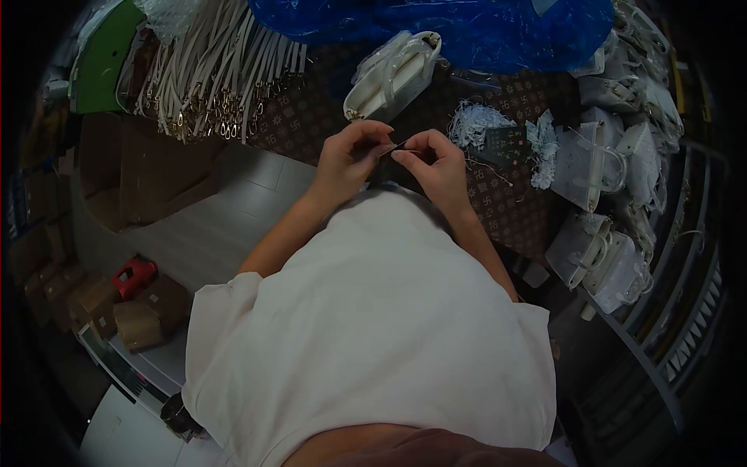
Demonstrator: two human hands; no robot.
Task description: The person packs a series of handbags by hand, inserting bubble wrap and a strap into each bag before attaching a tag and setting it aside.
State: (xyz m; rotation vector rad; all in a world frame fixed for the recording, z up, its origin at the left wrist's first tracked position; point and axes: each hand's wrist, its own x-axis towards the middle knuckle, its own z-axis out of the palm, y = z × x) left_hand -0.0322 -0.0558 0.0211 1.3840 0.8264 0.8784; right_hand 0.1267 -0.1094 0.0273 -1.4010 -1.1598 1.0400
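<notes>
My left hand (352, 158) and my right hand (436, 163) meet in front of my chest, at the table's near edge. Both are closed in a pinch on a small, dark, thin piece (400, 145); its kind is too small to make out. Just beyond them a white handbag (393, 76), partly wrapped in clear plastic, lies tilted on the patterned brown table cover (490, 204). Right of my hands are dark green cards (507, 148) with pale marks, between a tangle of white strings (476, 123) and another white bundle (543, 148).
Many pale straps with metal clasps (226, 86) hang over the table's left side, near a green panel (105, 58). Blue plastic sheeting (459, 31) covers the back. Plastic-wrapped white handbags (583, 167) crowd the right beside a metal rack (661, 335). Cardboard boxes (152, 311) stand lower left.
</notes>
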